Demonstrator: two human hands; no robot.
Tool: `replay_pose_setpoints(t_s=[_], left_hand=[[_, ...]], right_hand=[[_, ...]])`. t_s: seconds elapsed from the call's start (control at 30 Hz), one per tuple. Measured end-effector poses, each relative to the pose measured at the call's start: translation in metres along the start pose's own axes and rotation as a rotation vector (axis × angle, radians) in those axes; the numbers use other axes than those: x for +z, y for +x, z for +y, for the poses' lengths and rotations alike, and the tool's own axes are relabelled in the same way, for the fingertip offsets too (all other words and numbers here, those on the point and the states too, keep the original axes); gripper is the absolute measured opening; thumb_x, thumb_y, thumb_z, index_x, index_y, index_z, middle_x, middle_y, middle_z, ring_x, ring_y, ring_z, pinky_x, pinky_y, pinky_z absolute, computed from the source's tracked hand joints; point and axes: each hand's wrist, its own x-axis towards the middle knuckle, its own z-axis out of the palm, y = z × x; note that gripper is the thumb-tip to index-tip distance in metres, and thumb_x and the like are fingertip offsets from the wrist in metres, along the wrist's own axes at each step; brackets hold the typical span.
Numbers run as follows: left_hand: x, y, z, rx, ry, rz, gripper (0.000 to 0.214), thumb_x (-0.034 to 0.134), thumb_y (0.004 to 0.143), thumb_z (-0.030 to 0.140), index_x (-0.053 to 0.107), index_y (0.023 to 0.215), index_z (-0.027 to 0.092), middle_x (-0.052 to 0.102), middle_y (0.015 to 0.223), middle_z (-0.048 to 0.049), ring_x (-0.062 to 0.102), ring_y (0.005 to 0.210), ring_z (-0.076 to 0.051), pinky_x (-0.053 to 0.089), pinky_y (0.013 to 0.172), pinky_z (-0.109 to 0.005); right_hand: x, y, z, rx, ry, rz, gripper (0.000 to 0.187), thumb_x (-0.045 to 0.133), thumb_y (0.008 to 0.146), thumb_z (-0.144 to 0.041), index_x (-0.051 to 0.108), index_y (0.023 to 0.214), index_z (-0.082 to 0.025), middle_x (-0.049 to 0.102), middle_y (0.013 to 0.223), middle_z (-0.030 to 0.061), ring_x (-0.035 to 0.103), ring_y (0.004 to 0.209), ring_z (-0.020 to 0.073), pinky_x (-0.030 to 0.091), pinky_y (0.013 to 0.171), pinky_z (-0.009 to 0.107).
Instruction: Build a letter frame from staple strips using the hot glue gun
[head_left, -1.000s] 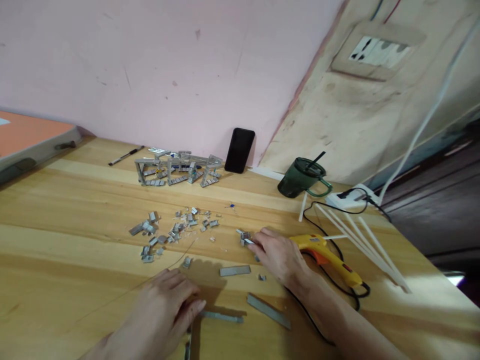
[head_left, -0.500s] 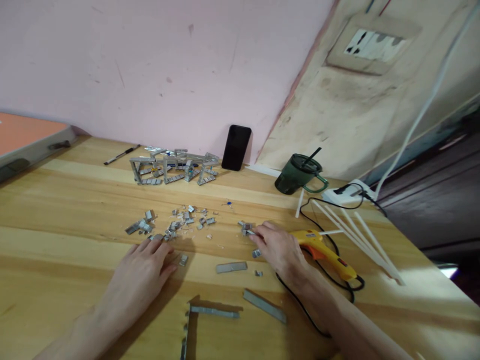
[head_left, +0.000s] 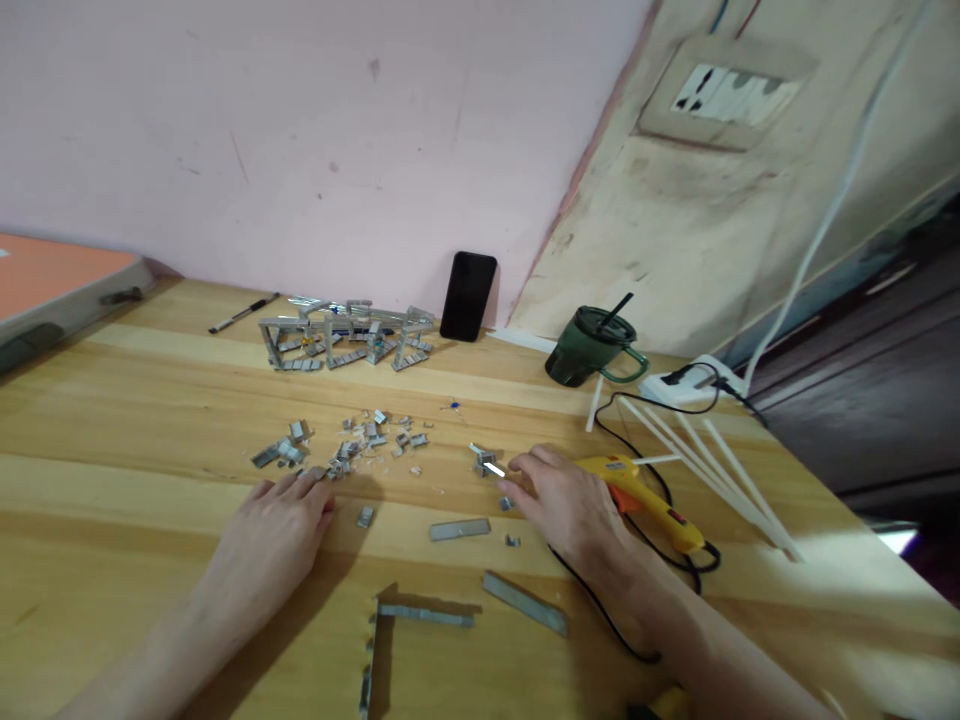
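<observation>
My left hand [head_left: 274, 530] rests on the table with fingers bent at the near left edge of a pile of small grey, staple-like metal pieces [head_left: 367, 436]. Its thumb is drawn in, and whatever lies under its fingertips is hidden. My right hand [head_left: 566, 500] has thumb and forefinger apart, just right of a small cluster of metal pieces [head_left: 486, 462] with a shiny strip. Flat grey metal strips [head_left: 459, 530] lie between the hands. Nearer me, an L-shaped metal frame [head_left: 426, 615] lies on the wood.
A yellow glue gun [head_left: 651, 505] and its black cord lie beside my right forearm, near white glue sticks [head_left: 739, 490]. Behind stand metal frame structures [head_left: 337, 335], a phone [head_left: 469, 297], a green mug [head_left: 589, 347] and a power strip [head_left: 686, 382]. A pen [head_left: 244, 313] lies back left.
My left thumb has drawn in towards the fingers. My right fingertips have come slightly away from the metal cluster, showing its shiny strip. The view has shifted a little.
</observation>
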Motion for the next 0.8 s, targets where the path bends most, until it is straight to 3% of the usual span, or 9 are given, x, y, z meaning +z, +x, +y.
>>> replay_pose_setpoints(t_s=[0.23, 0.43, 0.6, 0.8], left_hand=[[0.009, 0.0, 0.008, 0.092, 0.009, 0.107, 0.024, 0.04, 0.083, 0.006, 0.06, 0.078, 0.017, 0.064, 0.08, -0.0075, 0.06, 0.08, -0.027, 0.039, 0.071, -0.039], [0.002, 0.007, 0.013, 0.108, 0.0, 0.131, 0.026, 0.036, 0.089, 0.014, 0.06, 0.081, 0.017, 0.065, 0.08, -0.0078, 0.059, 0.08, -0.027, 0.04, 0.073, -0.039], [0.001, 0.0, 0.003, 0.095, -0.024, 0.09, 0.021, 0.042, 0.089, 0.024, 0.061, 0.084, 0.018, 0.066, 0.087, -0.0078, 0.059, 0.085, -0.025, 0.042, 0.076, -0.037], [0.011, -0.013, -0.001, 0.081, -0.017, 0.098, 0.027, 0.036, 0.089, 0.017, 0.061, 0.078, 0.018, 0.064, 0.082, -0.0081, 0.058, 0.082, -0.026, 0.042, 0.076, -0.038]], right_hand=[[-0.006, -0.041, 0.019, -0.088, 0.06, 0.258, 0.018, 0.049, 0.085, -0.032, 0.063, 0.085, -0.022, 0.066, 0.086, 0.0033, 0.065, 0.076, 0.0199, 0.047, 0.059, 0.029], [-0.011, -0.069, 0.029, -0.188, 0.12, 0.404, 0.025, 0.041, 0.089, -0.037, 0.062, 0.089, -0.022, 0.066, 0.084, 0.0032, 0.066, 0.07, 0.0178, 0.05, 0.058, 0.029], [-0.018, -0.084, 0.031, -0.179, 0.196, 0.4, 0.024, 0.044, 0.089, -0.037, 0.063, 0.089, -0.023, 0.066, 0.086, 0.0044, 0.066, 0.076, 0.0194, 0.052, 0.061, 0.029], [-0.011, -0.096, 0.032, -0.198, 0.22, 0.423, 0.02, 0.045, 0.089, -0.032, 0.063, 0.09, -0.023, 0.067, 0.087, 0.0051, 0.067, 0.079, 0.0191, 0.054, 0.062, 0.028]])
